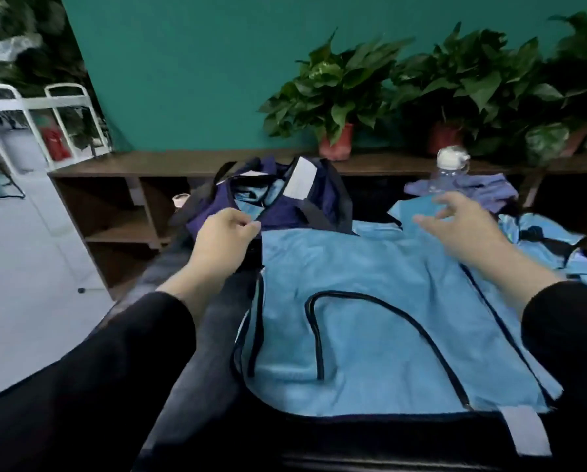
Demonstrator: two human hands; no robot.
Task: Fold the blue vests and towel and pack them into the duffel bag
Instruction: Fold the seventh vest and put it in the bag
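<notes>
- My left hand [222, 241] hangs over the far left corner of the blue vest [370, 301]; thumb and forefinger are drawn together at the fabric edge, but I cannot tell whether they already pinch cloth.
- My right hand [462, 229] hovers over the vest's far right shoulder, fingers spread and loosely bent, holding nothing.
- The vest lies flat between my forearms, reaching from under my hands back toward my body, its black piping looping across the middle.
- I judge it light, soft and limp: it should sag and crease wherever it is unsupported, so the two far corners under my hands look like the best places to take hold, lifting both together.
- The piped edges seem a little firmer than the cloth and may give a surer pinch.
- Just beyond my left hand stands the duffel bag [271, 202], dark navy, its mouth open with pale blue cloth already showing inside; its black straps [322, 216] fall toward the vest and could snag a folded piece going in.
- To the right of my right hand, another pale blue garment [554, 247] lies crumpled, not yet folded.
- Past my right fingers stands a clear water bottle [450, 172] with a white cap, beside a bunched purple cloth [482, 189]; a wide sweep might tip the bottle.
- Farther off, potted plants [336, 93] line a wooden shelf [169, 163], well clear of my reach.
</notes>
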